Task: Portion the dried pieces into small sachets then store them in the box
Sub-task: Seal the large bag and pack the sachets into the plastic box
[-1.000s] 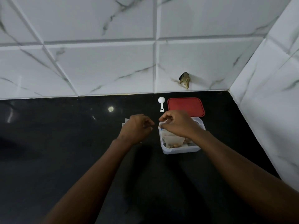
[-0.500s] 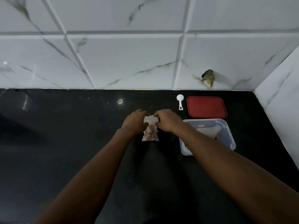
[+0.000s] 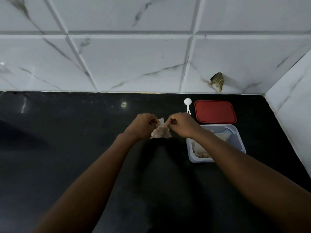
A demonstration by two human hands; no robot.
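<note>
A small translucent sachet point(image 3: 161, 132) filled with brownish dried pieces hangs over the black counter between my hands. My left hand point(image 3: 144, 126) pinches its top left corner, and my right hand point(image 3: 180, 124) pinches the top right, with a thin string stretched between the fingers. To the right stands the clear plastic box point(image 3: 236, 140), open, with more sachets and loose dried pieces inside; my right forearm crosses over its left part. The box's red lid point(image 3: 215, 112) lies flat behind it.
A small white scoop point(image 3: 187, 105) lies left of the lid. White marble-pattern tiles form the back wall and the right side wall, and a dark chipped spot point(image 3: 218, 81) marks the wall above the lid. The black counter point(image 3: 75, 148) stretches to the left.
My right hand left the box and met my left hand over the counter; both now hold a filled sachet by its top. The camera view shifted left, so the box sits further right.
</note>
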